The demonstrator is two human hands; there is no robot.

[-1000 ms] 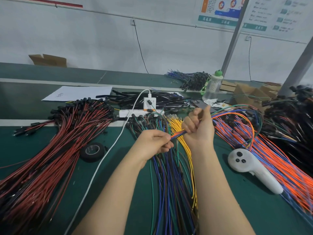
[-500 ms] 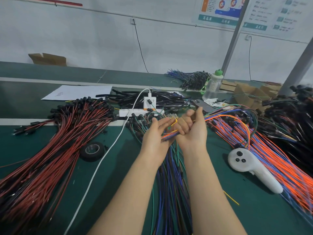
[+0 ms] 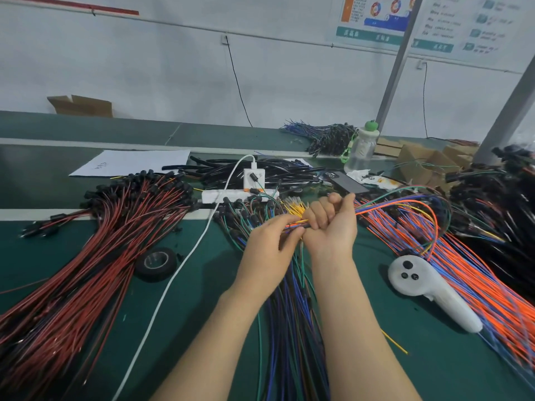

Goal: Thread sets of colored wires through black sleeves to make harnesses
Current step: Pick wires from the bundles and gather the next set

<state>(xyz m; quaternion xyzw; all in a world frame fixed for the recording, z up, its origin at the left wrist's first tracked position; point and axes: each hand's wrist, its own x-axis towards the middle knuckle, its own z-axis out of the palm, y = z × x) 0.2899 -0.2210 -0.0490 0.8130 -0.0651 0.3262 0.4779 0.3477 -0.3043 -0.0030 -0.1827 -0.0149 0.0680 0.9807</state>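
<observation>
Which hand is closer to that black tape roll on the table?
Left. The left hand is to the right of the tape roll; the right hand, gripping wires, is farther right, just past the left hand.

Single head-worn view, looking forward and down, close over green bench (image 3: 405,357), wall beyond

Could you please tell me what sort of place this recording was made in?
Most likely a wire-harness assembly workshop: heaps of red-and-black leads and orange-and-blue wires cover a long green bench, with printed charts on the wall.
</observation>
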